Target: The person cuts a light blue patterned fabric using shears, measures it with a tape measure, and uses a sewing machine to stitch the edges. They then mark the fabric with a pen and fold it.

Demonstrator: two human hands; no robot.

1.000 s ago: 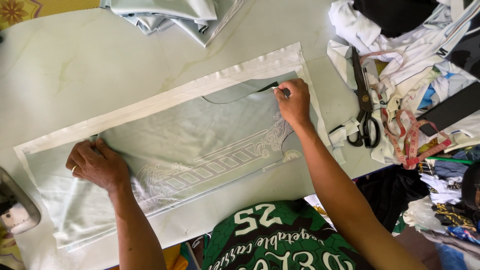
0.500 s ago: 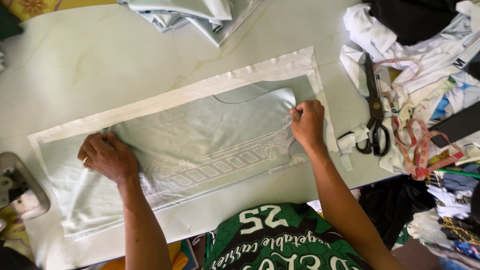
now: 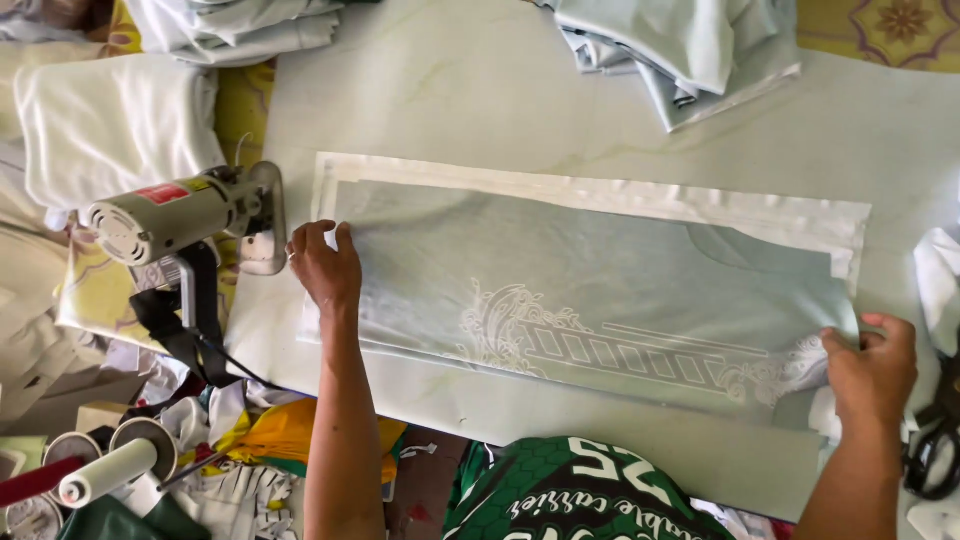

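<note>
In the head view, a long pale grey-green fabric panel with a white printed ornament (image 3: 590, 290) lies flat on a white paper sheet (image 3: 600, 195) across the pale worktop (image 3: 480, 100). The left hand (image 3: 325, 265) rests flat with fingers spread on the panel's left end, while the right hand (image 3: 872, 365) pinches its right near corner. A handheld electric cloth cutter with a cream motor housing (image 3: 185, 215) stands just left of the left hand, and folded pale cloth (image 3: 670, 50) lies at the far edge.

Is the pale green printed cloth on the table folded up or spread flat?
Spread flat: the printed cloth lies smooth over white paper.
</note>
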